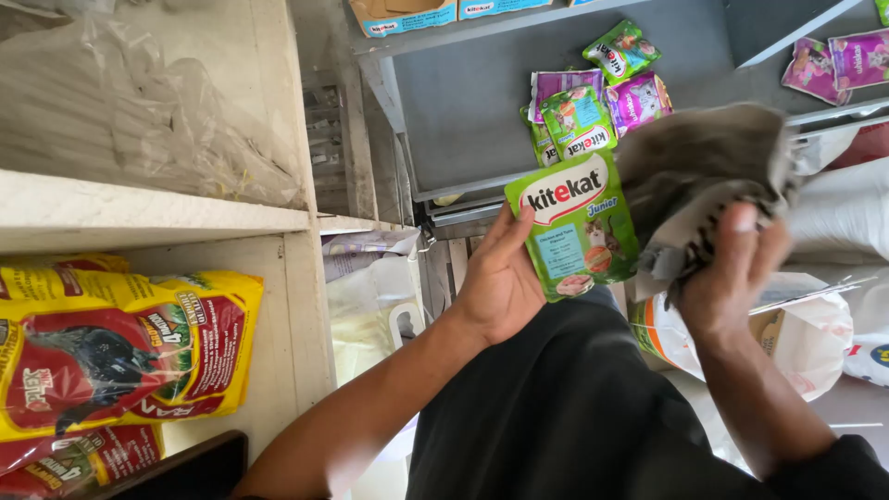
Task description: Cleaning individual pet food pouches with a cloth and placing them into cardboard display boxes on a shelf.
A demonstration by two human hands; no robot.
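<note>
My left hand [500,278] holds a green cat-food pouch [576,227] upright by its left edge. My right hand [732,273] grips a dusty grey cloth [704,171] pressed against the pouch's right side, blurred as if moving. Both hands are above my dark trousers [574,407]. Behind the pouch, several green and purple pouches [593,102] lie on a grey metal shelf [463,102].
A cream wooden shelf unit [296,306] stands at left, with yellow-and-red feed bags [111,352] below and clear plastic wrap [139,102] above. White sacks [824,324] sit at right. More purple pouches [843,60] lie at the top right. Cardboard boxes [407,14] line the top.
</note>
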